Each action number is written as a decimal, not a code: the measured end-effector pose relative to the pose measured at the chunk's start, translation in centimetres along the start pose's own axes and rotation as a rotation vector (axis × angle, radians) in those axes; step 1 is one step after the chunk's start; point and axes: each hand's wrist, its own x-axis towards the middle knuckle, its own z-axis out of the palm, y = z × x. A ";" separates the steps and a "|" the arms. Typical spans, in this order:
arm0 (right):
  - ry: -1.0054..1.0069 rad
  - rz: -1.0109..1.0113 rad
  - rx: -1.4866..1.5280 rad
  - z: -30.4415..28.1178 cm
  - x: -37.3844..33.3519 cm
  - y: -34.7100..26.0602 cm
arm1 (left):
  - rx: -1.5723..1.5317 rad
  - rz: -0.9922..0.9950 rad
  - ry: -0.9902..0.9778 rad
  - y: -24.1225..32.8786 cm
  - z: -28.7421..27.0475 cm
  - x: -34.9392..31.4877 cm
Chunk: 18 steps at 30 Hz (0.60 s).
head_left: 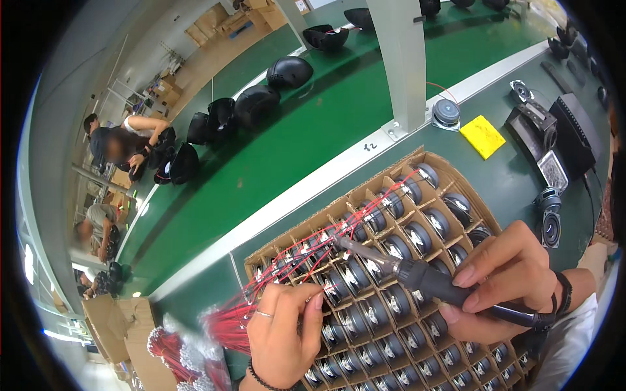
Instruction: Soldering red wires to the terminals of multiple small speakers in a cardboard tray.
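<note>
My right hand [508, 287] grips the black handle of a soldering iron [424, 280]. The iron's metal shaft points left, its tip among red wires [355, 225] above the speakers. Lower and to the left, my left hand [280, 335] is closed in a pinch on what looks like a thin wire, beside one of the speakers [336, 287]. Beneath both hands lies a cardboard box [466, 189] with dividers, a small round speaker in most visible cells. Red wires stretch across its upper left rows. Whether the iron's tip touches a terminal is too small to tell.
Bundles of red wire [225, 329] with white ends lie left of the box. Beyond stands a white post [404, 72] beside a green conveyor [280, 169] carrying black shells [290, 72]. To the right are a yellow sponge [482, 137], loose speakers and a black device [574, 133]. People sit far left.
</note>
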 end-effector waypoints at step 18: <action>0.068 0.134 0.159 1.1 -0.8 0.5 | 0.047 0.090 0.077 -0.8 1.3 -0.3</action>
